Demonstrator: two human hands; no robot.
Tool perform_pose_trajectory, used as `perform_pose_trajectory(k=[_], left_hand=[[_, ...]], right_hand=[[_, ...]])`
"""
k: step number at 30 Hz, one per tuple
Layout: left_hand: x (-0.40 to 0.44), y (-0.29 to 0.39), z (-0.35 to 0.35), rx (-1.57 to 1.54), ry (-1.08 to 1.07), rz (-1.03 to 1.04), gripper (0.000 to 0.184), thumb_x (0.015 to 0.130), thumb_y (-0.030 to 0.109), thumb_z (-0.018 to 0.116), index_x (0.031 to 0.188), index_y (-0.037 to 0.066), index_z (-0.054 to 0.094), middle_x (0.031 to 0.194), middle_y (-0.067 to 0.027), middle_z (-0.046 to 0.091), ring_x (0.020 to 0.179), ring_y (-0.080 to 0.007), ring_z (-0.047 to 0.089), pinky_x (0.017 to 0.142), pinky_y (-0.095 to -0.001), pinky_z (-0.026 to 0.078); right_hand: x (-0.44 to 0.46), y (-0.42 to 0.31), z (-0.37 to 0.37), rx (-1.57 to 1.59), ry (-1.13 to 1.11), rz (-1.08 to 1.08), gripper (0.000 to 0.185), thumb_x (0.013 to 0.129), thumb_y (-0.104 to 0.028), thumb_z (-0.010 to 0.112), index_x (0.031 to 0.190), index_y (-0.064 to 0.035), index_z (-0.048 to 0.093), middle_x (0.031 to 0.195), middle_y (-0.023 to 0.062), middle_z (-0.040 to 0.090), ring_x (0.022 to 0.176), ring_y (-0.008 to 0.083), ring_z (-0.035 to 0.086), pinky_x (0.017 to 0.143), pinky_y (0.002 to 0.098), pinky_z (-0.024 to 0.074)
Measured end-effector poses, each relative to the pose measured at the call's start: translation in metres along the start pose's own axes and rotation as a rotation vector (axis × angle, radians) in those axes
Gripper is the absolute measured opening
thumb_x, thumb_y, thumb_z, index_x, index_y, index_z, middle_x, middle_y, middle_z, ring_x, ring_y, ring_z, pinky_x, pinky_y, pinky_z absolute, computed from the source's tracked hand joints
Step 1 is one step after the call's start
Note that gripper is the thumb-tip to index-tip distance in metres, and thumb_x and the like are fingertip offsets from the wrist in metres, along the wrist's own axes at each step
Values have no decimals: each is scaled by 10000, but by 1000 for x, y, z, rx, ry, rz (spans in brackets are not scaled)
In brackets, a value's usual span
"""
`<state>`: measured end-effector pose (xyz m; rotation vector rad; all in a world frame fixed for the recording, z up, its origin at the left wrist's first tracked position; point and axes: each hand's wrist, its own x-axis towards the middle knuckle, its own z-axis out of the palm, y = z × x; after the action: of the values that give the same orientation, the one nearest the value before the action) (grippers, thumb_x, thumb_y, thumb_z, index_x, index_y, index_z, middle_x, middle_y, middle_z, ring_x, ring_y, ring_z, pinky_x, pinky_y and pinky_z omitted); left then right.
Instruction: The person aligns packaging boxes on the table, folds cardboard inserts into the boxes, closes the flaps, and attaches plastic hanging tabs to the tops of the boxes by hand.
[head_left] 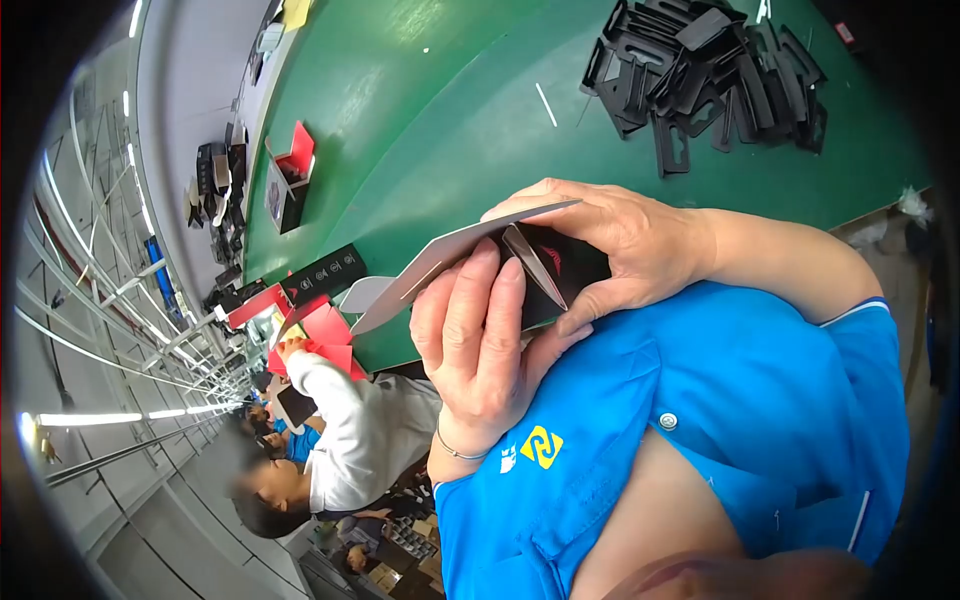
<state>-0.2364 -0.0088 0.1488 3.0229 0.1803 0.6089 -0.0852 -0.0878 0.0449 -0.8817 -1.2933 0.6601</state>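
A small black cardboard box [575, 258] with a red mark is held in front of my chest. One large grey-white flap [470, 238] sticks out to the left, and a narrower flap stands partly open beside my fingertips. My right hand [635, 240] wraps around the box from the right, its thumb on the lower edge. With fingers bent, my left hand [480, 345] presses against the box's open end, between the large flap and the narrower one; its thumb lies near the right thumb. What is inside the box is hidden.
Black folded hanger pieces [700, 75] lie heaped on the green table [430, 130]. Farther left stand an open black-and-red box [290, 185] and another black box [325, 275]. A co-worker in a white sleeve [345, 410] handles red-lined boxes [325, 330] at left.
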Motion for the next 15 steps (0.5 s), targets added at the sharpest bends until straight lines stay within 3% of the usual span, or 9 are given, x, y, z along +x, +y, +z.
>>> perform_pose_trajectory(k=[15], left_hand=[[4,10,-5,-10,-70,-41,599,673,327,791,1134,-7,604,1189,-162,530,1063,-296,504,917,-378,436]], right_hand=[[1,-5,2,-116,69,-107,798,585,-182,824,1278,-26,460,1239,120,523,1050,293,549,919,367,456]])
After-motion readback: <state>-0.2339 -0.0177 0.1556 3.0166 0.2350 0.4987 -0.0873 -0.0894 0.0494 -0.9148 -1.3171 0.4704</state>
